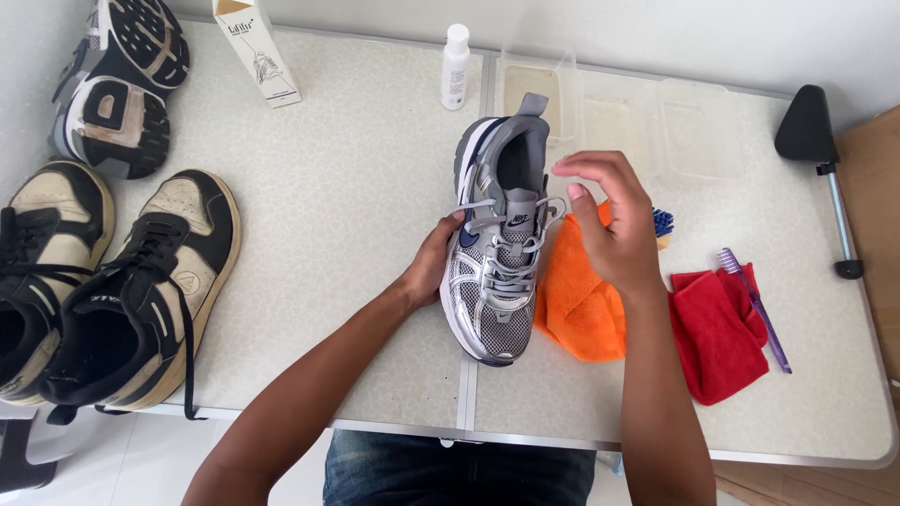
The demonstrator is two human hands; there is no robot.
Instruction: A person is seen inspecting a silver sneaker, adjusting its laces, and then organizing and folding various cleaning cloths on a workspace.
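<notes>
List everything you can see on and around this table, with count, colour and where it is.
running shoe: 1, silver-grey, table centre
orange cloth: 1, right of shoe
red cloth: 1, far right
toothbrush: 1, purple, on red cloth
brush: 1, blue bristles, behind orange cloth
bottle: 1, white, top centre
box: 1, white, top left
clear containers: top right
black-cream sneakers: 2, left
left hand: touching shoe
right hand: above laces
</notes>
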